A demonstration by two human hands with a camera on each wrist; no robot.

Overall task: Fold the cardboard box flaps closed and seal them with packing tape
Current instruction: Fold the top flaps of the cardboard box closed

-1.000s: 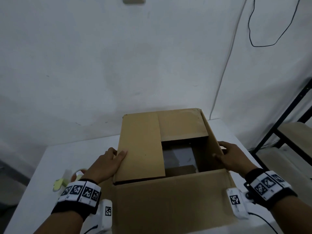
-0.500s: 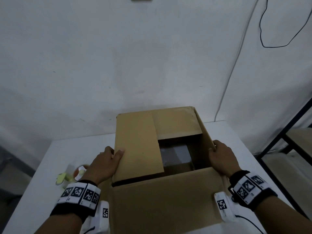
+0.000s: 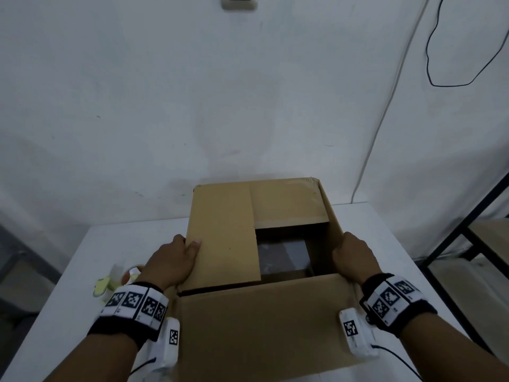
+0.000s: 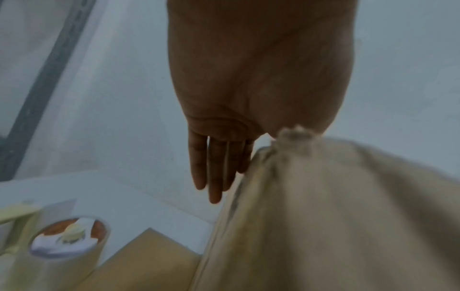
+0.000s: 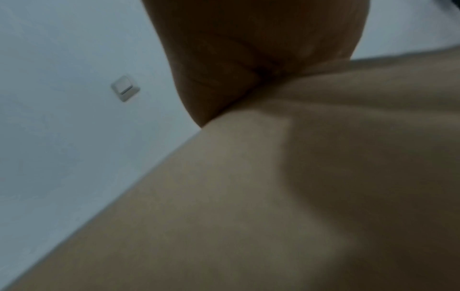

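A brown cardboard box (image 3: 261, 326) stands on a white table. Its left flap (image 3: 225, 238) and far flap (image 3: 286, 199) lie folded flat. The near flap sticks out toward me, and the right flap (image 3: 330, 216) stands nearly upright. My left hand (image 3: 170, 260) rests at the box's left edge, thumb on the left flap. Its fingers (image 4: 214, 167) lie straight down the box side. My right hand (image 3: 355, 257) presses against the right flap's outer face, with its fingers hidden; only the palm (image 5: 248, 49) shows against cardboard. A tape roll (image 3: 132, 272) (image 4: 67, 242) lies left of the box.
A pale yellow-green object (image 3: 102, 285) lies beside the tape roll. The table's (image 3: 110, 244) far edge meets a white wall. A black metal rack (image 3: 462, 238) stands close on the right. A thin cable (image 3: 380, 128) runs down the wall behind the box.
My right hand has moved in toward the box and brought the right flap up to nearly upright. The left hand has stayed on the left flap.
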